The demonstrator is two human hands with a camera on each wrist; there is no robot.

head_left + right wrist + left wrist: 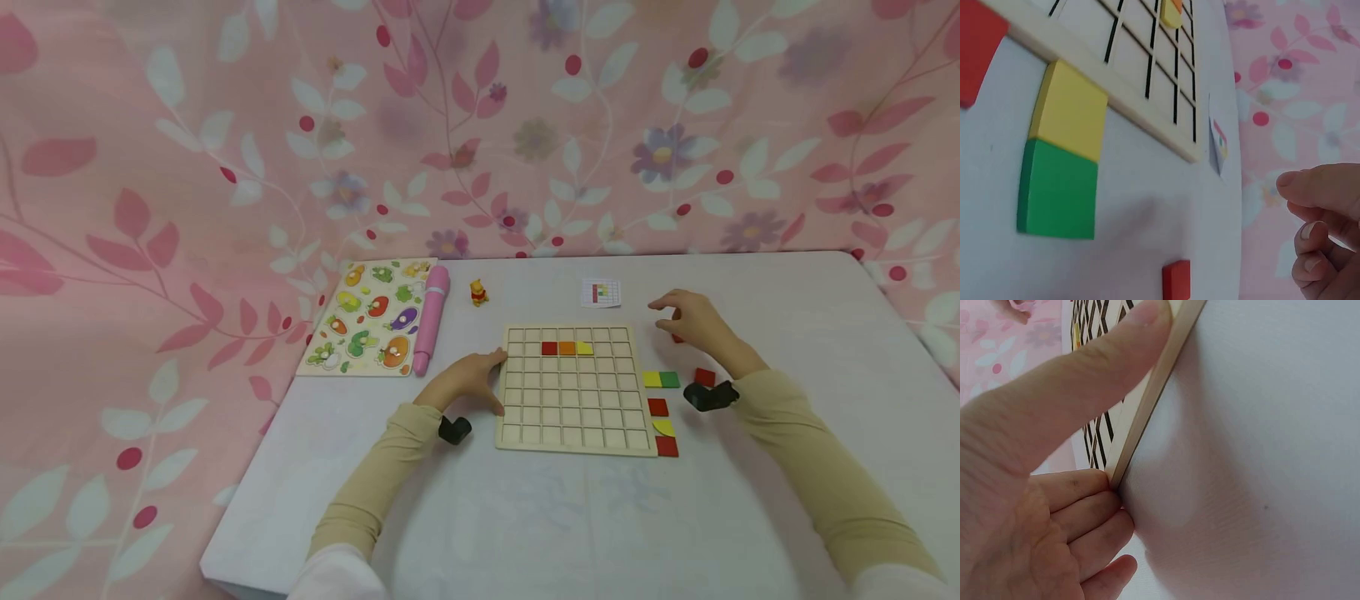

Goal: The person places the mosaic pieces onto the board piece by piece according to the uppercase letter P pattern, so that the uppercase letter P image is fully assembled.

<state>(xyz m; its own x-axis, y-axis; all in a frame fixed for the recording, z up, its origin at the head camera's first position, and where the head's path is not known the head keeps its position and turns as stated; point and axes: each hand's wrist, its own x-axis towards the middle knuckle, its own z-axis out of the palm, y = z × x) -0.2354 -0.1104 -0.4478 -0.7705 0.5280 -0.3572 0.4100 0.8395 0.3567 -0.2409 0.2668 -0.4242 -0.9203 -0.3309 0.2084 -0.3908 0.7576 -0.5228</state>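
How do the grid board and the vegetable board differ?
The grid board has plain, pale square cells, most unfilled, while the vegetable board shows colourful vegetables. The left hand touches the grid board, but neither hand touches the vegetable board. The grid board holds three coloured tiles in one row; the vegetable board holds none.

Both boards lie flat on the table.

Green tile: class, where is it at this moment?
In the head view, the green tile lies right of the wooden grid board, with a yellow tile between them, touching the green tile's left side.
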